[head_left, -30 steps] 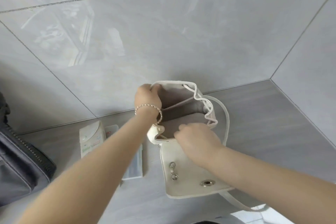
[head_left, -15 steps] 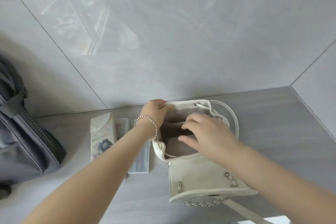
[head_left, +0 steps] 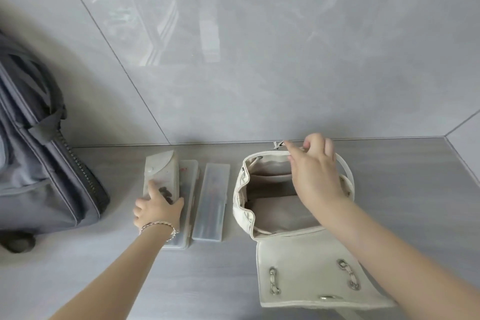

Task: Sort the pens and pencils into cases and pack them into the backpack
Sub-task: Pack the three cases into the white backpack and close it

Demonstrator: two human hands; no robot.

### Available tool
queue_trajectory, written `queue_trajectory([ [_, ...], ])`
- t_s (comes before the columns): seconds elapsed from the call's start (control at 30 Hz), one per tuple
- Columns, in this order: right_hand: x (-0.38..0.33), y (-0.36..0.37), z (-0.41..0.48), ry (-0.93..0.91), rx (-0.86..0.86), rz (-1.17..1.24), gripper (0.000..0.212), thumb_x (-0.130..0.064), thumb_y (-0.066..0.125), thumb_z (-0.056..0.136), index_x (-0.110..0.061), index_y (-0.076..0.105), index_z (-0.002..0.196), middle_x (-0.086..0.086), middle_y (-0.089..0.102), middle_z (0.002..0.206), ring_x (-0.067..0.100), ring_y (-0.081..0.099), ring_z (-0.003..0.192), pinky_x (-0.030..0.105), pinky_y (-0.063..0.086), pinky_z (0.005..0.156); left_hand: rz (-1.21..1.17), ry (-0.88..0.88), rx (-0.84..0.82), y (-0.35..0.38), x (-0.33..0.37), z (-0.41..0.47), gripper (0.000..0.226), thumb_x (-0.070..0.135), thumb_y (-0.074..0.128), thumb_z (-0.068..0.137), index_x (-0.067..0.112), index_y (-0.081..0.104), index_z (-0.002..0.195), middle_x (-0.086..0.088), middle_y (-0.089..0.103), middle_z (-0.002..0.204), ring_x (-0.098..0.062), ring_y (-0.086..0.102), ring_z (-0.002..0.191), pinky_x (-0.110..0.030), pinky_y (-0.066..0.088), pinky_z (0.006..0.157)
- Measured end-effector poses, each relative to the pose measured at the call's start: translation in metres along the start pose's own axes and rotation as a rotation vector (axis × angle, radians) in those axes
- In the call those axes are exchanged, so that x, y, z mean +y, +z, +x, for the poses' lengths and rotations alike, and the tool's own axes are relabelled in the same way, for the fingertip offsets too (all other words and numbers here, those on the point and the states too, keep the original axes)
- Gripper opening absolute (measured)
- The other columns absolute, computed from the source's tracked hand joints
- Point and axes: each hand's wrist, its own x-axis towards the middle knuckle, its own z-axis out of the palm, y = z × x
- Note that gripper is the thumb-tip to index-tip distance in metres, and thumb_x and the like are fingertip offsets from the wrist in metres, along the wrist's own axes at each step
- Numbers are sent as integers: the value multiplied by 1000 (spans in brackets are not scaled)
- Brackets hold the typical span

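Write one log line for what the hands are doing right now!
left hand: grasping white case | right hand: holding backpack rim open | clear case: on table

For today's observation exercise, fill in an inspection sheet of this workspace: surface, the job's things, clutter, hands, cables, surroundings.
Surface: grey floor, bare around the items.
Job's things: white backpack upright, flap folded open, mouth wide; opaque pencil case lying on a clear flat case; second clear case beside them, apart from the backpack.
Clutter: grey bag at the left.
Hands: left hand grips the opaque pencil case; right hand pinches the backpack's rear rim.
Cables: nothing seen.
Surroundings: glossy grey tiled wall.
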Motion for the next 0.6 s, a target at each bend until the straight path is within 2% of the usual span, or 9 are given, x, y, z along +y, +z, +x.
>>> queue_trajectory([
  [0.07,2,0,0,-68,44,-21,46,9,76,57,-10,71,99,12,53,74,23,33,76,32,47,62,-122,-10,-11,-7,5,-3,71,35,62,78,26,26,138,-25,40,124,-38,36,120,-47,34,100],
  [0.13,1,-4,1,-126,46,26,40,6,77,62,-8,70,98,9,57,67,28,47,72,32,49,60,-284,34,-83,-18,18,-16,71,32,59,80,33,22,141,-22,38,129,-35,31,126,-44,32,102],
  [0.17,-1,-8,3,-91,5,106,33,1,75,68,-8,69,100,7,59,67,30,52,71,33,51,62,-359,93,-102,-25,26,-26,72,32,59,80,36,21,141,-17,38,129,-33,31,128,-42,31,104],
  [0.27,-14,-30,12,235,-285,541,24,-34,62,84,-18,61,102,-2,59,79,15,52,82,28,43,74,-549,341,-135,-54,54,-68,73,35,65,75,44,28,137,1,38,110,-23,41,121,-33,34,102],
  [0.33,-17,-42,21,373,-476,809,41,-56,49,84,-19,61,97,-6,61,89,7,54,86,19,39,75,-525,502,-171,-69,72,-101,76,43,67,67,46,31,134,7,44,103,-17,46,110,-28,37,96],
  [0.4,-18,-49,30,398,-606,934,55,-66,42,77,-20,63,96,-7,66,95,5,57,92,18,40,81,-369,668,-157,-67,88,-129,80,49,65,66,45,27,136,5,42,105,-17,44,110,-28,37,98],
  [0.43,-17,-52,32,427,-628,1002,50,-63,49,78,-19,65,95,-8,69,94,6,61,91,20,43,81,-316,740,-154,-62,94,-143,84,55,61,65,44,23,138,4,38,106,-18,43,112,-29,38,100],
  [0.53,-10,-55,35,575,-569,1157,16,-30,65,82,-16,69,86,-4,73,80,10,68,78,22,51,74,-271,853,-282,-42,103,-161,95,71,35,56,36,18,143,1,39,119,-18,44,116,-31,40,101],
  [0.6,-2,-55,34,616,-476,1123,12,-26,66,82,-14,69,81,3,72,82,18,68,78,32,51,76,-262,949,-267,-33,99,-151,78,66,30,67,23,43,131,-1,50,124,-17,47,114,-32,41,99],
])
